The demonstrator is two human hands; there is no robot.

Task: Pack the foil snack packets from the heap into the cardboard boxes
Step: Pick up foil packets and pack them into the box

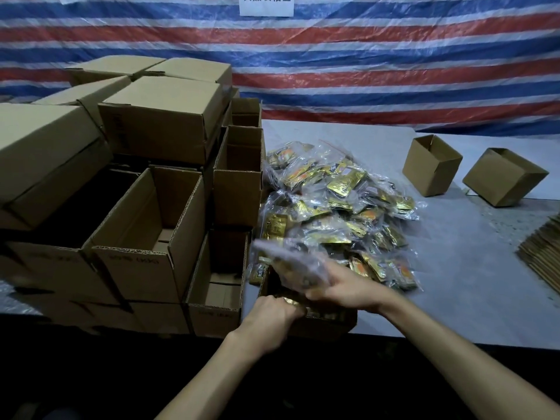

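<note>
A heap of gold foil snack packets in clear bags (336,207) lies on the white table (469,283). Right in front of me sits a small cardboard box (327,324) with gold packets inside. My left hand (269,316) is curled and pushes down on the packets at the box's left side. My right hand (342,287) grips a blurred clear bag of packets (288,262) just above the box.
Open empty cardboard boxes (151,237) and closed ones (160,116) are stacked at the left. Two more open boxes (430,168) (503,177) lie tipped at the far right. Flat cardboard sheets (542,253) are piled at the right edge. A striped tarp hangs behind.
</note>
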